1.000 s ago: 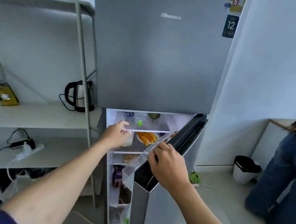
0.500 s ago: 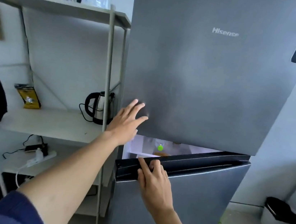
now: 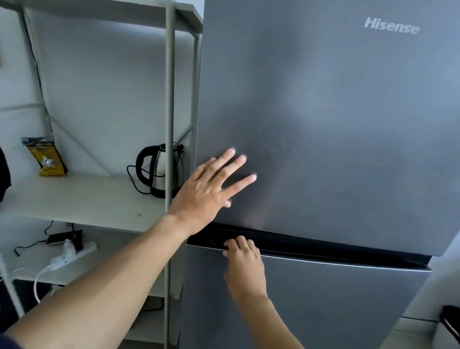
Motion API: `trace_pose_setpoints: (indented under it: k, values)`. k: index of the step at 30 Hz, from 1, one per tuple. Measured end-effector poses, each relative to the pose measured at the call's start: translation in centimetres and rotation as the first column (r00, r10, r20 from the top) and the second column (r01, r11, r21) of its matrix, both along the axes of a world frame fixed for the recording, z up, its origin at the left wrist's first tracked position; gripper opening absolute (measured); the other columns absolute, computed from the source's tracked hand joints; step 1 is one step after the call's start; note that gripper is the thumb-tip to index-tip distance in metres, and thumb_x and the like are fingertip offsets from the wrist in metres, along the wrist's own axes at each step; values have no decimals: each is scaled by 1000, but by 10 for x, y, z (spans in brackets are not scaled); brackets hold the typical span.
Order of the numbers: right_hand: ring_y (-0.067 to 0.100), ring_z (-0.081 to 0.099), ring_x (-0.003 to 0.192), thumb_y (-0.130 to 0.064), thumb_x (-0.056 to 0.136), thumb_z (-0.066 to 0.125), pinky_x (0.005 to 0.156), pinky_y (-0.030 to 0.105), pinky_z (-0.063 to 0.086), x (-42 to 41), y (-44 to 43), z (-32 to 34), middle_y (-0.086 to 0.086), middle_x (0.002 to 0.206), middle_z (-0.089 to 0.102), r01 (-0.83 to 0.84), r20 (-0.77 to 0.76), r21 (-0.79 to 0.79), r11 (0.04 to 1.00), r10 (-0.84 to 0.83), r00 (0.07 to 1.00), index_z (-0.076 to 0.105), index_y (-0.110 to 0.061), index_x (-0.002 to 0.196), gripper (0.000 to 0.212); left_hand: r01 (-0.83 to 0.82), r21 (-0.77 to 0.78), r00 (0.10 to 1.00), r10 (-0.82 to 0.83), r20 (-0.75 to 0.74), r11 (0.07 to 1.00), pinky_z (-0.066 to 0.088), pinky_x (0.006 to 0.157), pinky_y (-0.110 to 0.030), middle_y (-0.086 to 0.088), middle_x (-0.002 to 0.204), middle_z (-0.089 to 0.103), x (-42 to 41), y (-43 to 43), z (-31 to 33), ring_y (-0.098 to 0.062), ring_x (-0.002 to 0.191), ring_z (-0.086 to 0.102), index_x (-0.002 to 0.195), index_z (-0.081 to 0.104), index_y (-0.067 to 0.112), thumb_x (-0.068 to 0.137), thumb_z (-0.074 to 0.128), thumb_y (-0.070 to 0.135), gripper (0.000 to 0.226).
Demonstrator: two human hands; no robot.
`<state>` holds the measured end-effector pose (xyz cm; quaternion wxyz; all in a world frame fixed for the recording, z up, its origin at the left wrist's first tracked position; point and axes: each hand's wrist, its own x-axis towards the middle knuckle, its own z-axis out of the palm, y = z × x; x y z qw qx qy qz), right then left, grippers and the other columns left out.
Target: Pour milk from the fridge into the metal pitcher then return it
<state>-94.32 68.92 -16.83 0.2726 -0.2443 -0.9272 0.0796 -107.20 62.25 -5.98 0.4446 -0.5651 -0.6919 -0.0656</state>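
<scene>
Head view: you are standing at the fridge [image 3: 342, 159] with both doors reading as closed, or the lower door [image 3: 321, 318] all but closed; only a dark seam is showing between them. Your left hand [image 3: 209, 192] is lying flat on the upper door, fingers [image 3: 239, 163] spread apart and gripping nothing. Your right hand [image 3: 243, 264] is sitting at the lower door's top edge, fingers curled together over the lip. Neither milk nor metal pitcher is showing anywhere in frame; the milk cannot be located from here. Judgement: you are either finishing the return or about to open for the milk; I cannot tell which. If opening, the next move is calling for a pull on that lip.

Writing: "Hisense" [image 3: 391, 25] is reading clearly on the upper door. The yellow pouch [image 3: 46, 157] on the shelf unit [image 3: 73, 197] is carrying print too small to read.
</scene>
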Motion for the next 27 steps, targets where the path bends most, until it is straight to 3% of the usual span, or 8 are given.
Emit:
trace_pose_setpoints:
  k: [6,9,13,18,21,24,27]
  values:
    - [30,59,68,9,53,81,60,37,51,-16,4,6,8,76,62,75,72,8,997,-76,995,64,-9,72,31,-17,16,999,16,35,1000,28,116,-42,-7,159,31,7,0,-4,-28,149,22,151,34,31,79,76,21,84]
    - [28,59,63,7,47,83,55,36,50,-20,6,5,5,70,60,78,61,40,996,-81,995,63,-11,66,33,-37,-6,999,38,37,999,25,117,-40,-9,159,29,10,-4,-6,-29,150,19,152,33,30,82,69,7,82]
    - [26,58,56,6,36,87,50,34,50,-23,8,3,4,63,59,85,22,94,992,-87,996,61,-12,60,39,-55,-162,998,55,-1,985,24,120,-40,-11,161,23,1,-27,-5,-29,151,16,151,35,26,77,57,-6,84]
    - [32,60,57,11,33,83,51,35,51,-22,16,1,10,63,61,36,15,93,995,-38,999,61,-7,60,39,-138,-322,981,174,88,937,28,116,-36,-4,166,4,19,-51,5,-21,153,0,149,38,29,86,56,9,69]
    - [33,62,58,10,34,84,51,36,51,-23,22,3,10,62,62,3,34,80,997,-5,999,62,-7,60,38,-184,-380,948,266,175,906,31,112,-30,3,164,-16,37,-54,9,-15,151,-12,153,27,31,94,46,13,65]
    - [34,62,59,9,39,83,51,37,51,-21,26,3,12,64,63,-43,38,86,995,39,999,63,-6,63,35,-242,-402,900,360,248,883,27,115,-32,4,164,-19,53,-50,8,-16,152,-6,155,22,31,97,42,14,64]
    - [36,64,81,3,60,79,73,44,52,-19,29,0,15,86,67,-66,91,67,996,60,994,67,-3,85,28,-312,-460,847,463,263,831,17,119,-38,-2,166,-6,64,-50,2,-23,152,8,156,14,29,98,43,16,66]
